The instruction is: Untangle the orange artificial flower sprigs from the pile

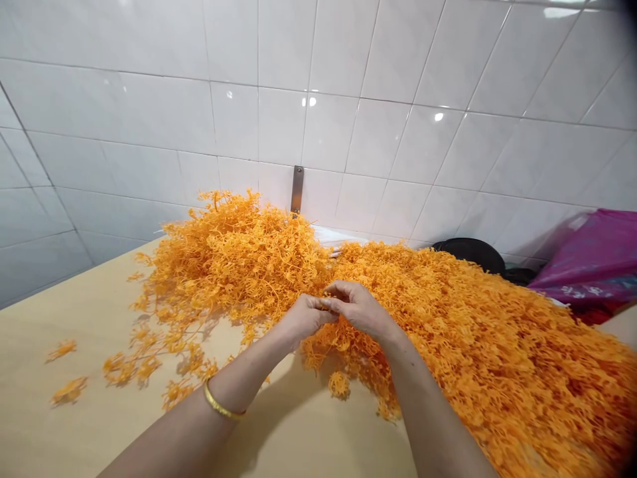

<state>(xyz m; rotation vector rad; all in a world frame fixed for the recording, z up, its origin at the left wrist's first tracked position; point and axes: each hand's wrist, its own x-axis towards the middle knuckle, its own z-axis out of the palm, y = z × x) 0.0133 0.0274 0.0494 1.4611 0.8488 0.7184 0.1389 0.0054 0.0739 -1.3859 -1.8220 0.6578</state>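
Two heaps of orange, thin-fingered plastic-looking pieces lie on a pale table [30, 338]: a left heap [233, 259] and a larger right heap [472, 332]. My left hand [307, 318], with a gold bangle [219, 401] on the forearm, meets my right hand [355, 307] between the heaps. Fingertips of both hands are pinched together over orange pieces; whatever is between them is too small and hidden to make out. Just below the hands sits a small round orange piece [339, 385].
Loose orange pieces [70, 390] are scattered at the left. Behind the table stands a white tiled wall [328, 126] with a metal bracket [297, 189]. A black round object [470, 253] and a purple bag [592, 259] lie at the back right.
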